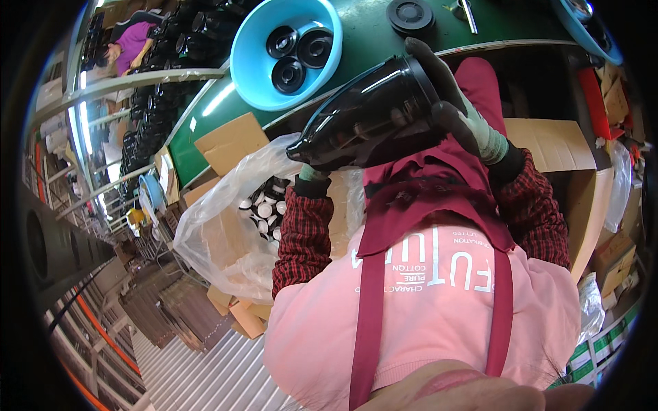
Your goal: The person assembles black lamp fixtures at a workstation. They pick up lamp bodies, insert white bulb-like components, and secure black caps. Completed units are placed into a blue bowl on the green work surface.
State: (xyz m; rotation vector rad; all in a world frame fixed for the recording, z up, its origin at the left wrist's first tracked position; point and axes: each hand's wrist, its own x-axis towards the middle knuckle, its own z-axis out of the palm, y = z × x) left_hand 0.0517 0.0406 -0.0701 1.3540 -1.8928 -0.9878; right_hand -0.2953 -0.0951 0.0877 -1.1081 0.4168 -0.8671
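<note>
A glossy black tapered vessel (pixel 365 110) lies on its side in front of my lap, its narrow tip to the left and its wide rim to the right. My right hand (pixel 457 97), in a green glove with dark coated fingers, grips the rim end with thumb and fingers apart around it. My left hand (pixel 312 173) reaches under the vessel from the left; only a bit of green glove shows at the cuff, and its fingers are hidden or merge with the dark underside. The vessel appears to rest on that hand.
Three black round parts (pixel 288 74) lie in a light blue basin (pixel 238 61) on the green workbench (pixel 360 67). Beside it sits a black ribbed disc (pixel 410 16). A plastic-lined carton (pixel 205 241) holds white-and-black caps (pixel 264 209). Cardboard (pixel 552 144) stands right; another person (pixel 134 43) works far left.
</note>
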